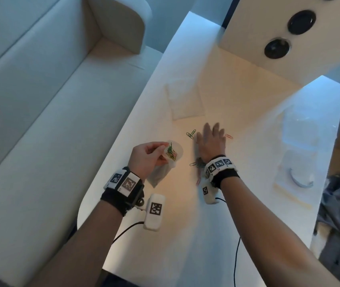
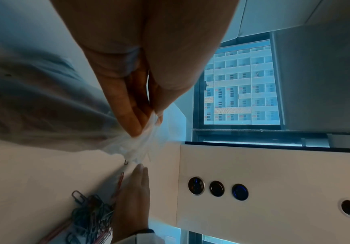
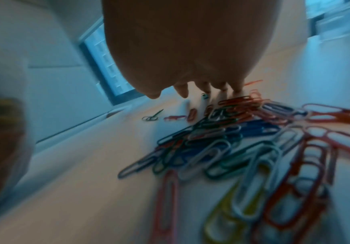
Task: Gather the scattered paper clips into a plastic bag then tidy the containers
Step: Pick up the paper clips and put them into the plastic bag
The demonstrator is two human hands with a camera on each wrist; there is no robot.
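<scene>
My left hand [image 1: 150, 155] pinches the rim of a clear plastic bag [image 1: 170, 157] just above the white table; several coloured clips show inside it. The left wrist view shows the fingers [image 2: 136, 113] gripping the bag's plastic [image 2: 140, 148]. My right hand [image 1: 211, 139] lies flat and spread on the table, fingers straight, over a heap of coloured paper clips [image 3: 243, 140] that reaches back under the wrist [image 1: 199, 164]. Loose green clips [image 1: 191, 134] lie left of the fingers and a red clip [image 1: 229, 136] to their right.
A flat clear bag [image 1: 185, 100] lies farther back on the table [image 1: 144, 235]. Clear plastic containers [image 1: 299, 129] and a lid [image 1: 295, 177] stand at the right. A raised panel with round sockets [image 1: 301, 22] is at the back; a sofa [image 1: 40, 100] runs along the left.
</scene>
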